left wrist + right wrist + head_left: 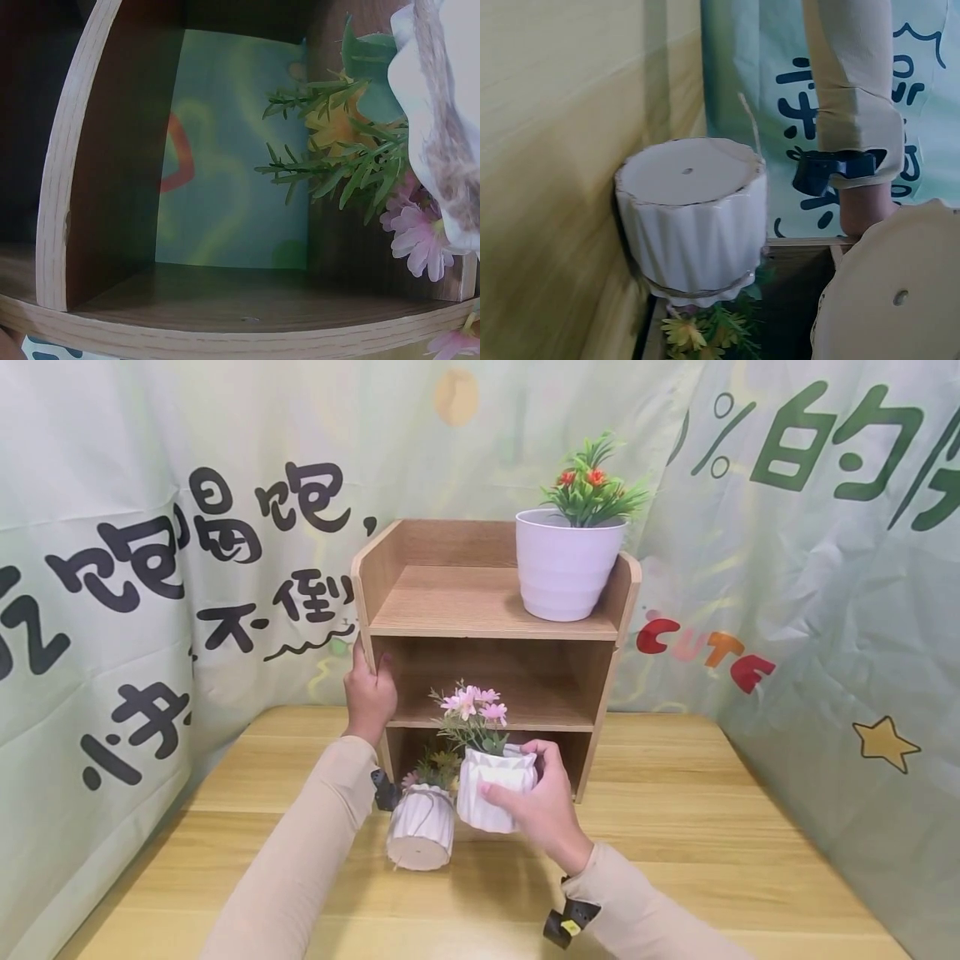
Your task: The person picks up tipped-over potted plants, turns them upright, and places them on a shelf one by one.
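The right hand [551, 810] holds a ribbed white flower pot [489, 793] with pink daisies [474, 702], thumb in front and fingers behind. That pot is up off the table [660, 835], right before the wooden shelf [450, 602]. Just left of this grip, a second ribbed pot with string [424, 818] lies on its side, its bottom to the person, its yellow and pink flowers by the lowest space. Farther left, the left hand [371, 697] pinches the shelf's side board. High above the right hand, a big white planter [570, 568] with red flowers stands on the top board. I think the held pot is being moved near the shelf; next would call for keeping it upright, missing the tipped pot, and letting go softly
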`<state>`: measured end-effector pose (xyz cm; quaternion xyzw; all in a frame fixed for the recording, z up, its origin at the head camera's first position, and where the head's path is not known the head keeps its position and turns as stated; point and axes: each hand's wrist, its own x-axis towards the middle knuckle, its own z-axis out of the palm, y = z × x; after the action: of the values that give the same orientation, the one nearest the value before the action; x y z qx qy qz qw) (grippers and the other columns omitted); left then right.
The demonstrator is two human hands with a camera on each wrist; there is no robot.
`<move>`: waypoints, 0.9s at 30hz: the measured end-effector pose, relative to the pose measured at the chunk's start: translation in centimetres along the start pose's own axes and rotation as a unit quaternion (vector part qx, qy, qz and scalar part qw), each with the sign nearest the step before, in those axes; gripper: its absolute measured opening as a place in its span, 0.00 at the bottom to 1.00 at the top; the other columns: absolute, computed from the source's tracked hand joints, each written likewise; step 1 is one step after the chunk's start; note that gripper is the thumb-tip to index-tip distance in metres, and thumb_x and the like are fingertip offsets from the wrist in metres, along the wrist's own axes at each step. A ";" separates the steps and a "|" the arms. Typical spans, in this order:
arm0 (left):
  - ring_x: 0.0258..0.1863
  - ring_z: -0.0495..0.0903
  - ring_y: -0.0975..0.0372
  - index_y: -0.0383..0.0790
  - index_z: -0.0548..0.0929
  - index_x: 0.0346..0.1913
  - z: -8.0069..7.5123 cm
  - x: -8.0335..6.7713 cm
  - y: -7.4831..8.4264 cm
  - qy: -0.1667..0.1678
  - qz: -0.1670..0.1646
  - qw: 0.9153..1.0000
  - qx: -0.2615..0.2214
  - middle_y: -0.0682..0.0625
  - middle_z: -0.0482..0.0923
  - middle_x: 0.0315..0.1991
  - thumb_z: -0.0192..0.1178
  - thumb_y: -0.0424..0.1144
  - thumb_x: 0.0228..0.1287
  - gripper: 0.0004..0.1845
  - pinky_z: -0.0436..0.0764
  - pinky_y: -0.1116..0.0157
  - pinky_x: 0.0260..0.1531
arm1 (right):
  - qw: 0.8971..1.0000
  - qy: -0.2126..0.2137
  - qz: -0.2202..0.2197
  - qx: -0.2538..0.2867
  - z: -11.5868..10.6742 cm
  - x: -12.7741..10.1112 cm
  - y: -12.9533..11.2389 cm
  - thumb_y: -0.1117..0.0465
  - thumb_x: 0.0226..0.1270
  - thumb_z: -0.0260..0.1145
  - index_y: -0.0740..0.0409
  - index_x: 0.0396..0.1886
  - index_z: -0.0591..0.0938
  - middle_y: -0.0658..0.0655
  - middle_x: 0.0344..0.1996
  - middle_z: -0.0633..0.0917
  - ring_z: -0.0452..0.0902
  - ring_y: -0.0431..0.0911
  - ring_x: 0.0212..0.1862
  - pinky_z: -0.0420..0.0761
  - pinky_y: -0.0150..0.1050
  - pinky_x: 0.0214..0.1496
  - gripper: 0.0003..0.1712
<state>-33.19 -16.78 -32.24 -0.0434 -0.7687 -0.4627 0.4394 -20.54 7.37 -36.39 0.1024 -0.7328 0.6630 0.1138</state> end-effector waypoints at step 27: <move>0.46 0.78 0.34 0.34 0.65 0.68 0.0 0.0 -0.1 0.003 0.007 1.000 -0.005 0.24 0.79 0.43 0.52 0.39 0.72 0.25 0.74 0.44 0.51 | 0.995 0.020 -0.096 -0.007 0.7 1.4 -2.5 0.68 0.39 0.82 0.62 0.50 0.68 0.61 0.43 0.79 0.77 0.52 0.40 0.83 0.42 0.35 0.39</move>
<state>-33.21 -16.82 -32.31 -0.0494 -0.7650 -0.4633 0.4447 -21.09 6.40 -33.63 0.1580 -0.7220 0.6455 0.1923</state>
